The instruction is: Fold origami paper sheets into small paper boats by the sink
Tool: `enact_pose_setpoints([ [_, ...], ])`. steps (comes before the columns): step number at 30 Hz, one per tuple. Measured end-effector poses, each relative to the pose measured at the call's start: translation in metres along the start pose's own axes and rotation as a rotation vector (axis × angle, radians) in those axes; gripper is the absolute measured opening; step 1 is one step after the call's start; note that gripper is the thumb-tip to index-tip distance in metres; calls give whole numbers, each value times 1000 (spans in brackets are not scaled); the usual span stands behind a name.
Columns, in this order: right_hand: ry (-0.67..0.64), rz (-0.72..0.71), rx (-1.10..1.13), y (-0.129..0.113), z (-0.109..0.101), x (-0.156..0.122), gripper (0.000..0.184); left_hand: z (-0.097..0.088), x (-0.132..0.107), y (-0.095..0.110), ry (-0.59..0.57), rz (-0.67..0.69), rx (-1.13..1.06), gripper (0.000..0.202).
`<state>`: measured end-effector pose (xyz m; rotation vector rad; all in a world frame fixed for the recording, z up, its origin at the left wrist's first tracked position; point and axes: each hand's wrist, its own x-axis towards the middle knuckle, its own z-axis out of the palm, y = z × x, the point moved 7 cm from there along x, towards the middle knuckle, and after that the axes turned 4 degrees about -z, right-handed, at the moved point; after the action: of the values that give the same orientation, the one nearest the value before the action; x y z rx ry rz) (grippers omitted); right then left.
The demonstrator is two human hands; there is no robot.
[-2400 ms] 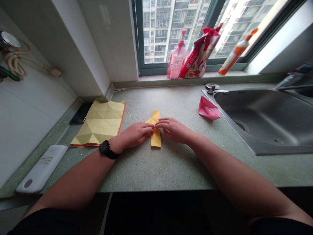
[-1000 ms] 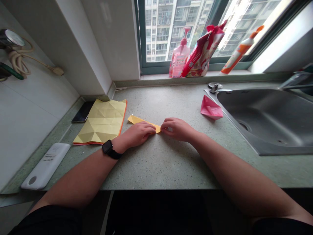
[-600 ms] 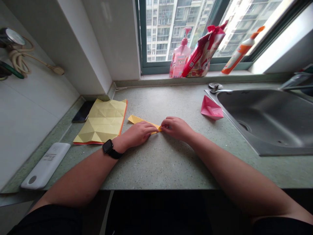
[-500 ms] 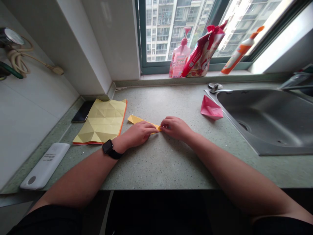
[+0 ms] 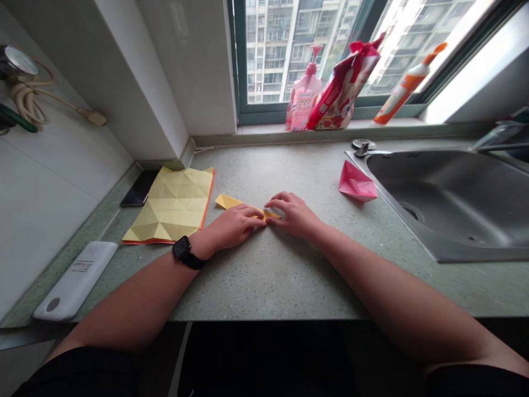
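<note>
From here the folded yellow paper strip (image 5: 237,202) looks plain and matt, like the creased yellow paper sheet (image 5: 177,207) to its left and the pink paper fold (image 5: 356,184) at right (all thin craft paper, by the look). The speckled stone countertop (image 5: 297,171) has a fine, slightly rough grain, the steel sink (image 5: 450,204) a dull brushed sheen, and the phone (image 5: 139,188) at left a dark gloss, while the pink plastic pump bottle (image 5: 303,105) on the upper sill shines smoothly.
</note>
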<state>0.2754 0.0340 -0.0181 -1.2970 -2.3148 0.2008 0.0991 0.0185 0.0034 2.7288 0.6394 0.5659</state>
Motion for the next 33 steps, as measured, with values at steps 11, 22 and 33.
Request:
enact_pose_setpoints([
  [11, -38, 85, 28, 23, 11, -4, 46, 1, 1, -1, -15, -21, 13, 34],
  [22, -124, 159, 57, 65, 5, -9, 60, 0, 0, 0, -18, -23, 6, 33],
  [33, -69, 187, 106, 49, -5, -6, 47, -1, 1, 5, -41, -38, 17, 30],
])
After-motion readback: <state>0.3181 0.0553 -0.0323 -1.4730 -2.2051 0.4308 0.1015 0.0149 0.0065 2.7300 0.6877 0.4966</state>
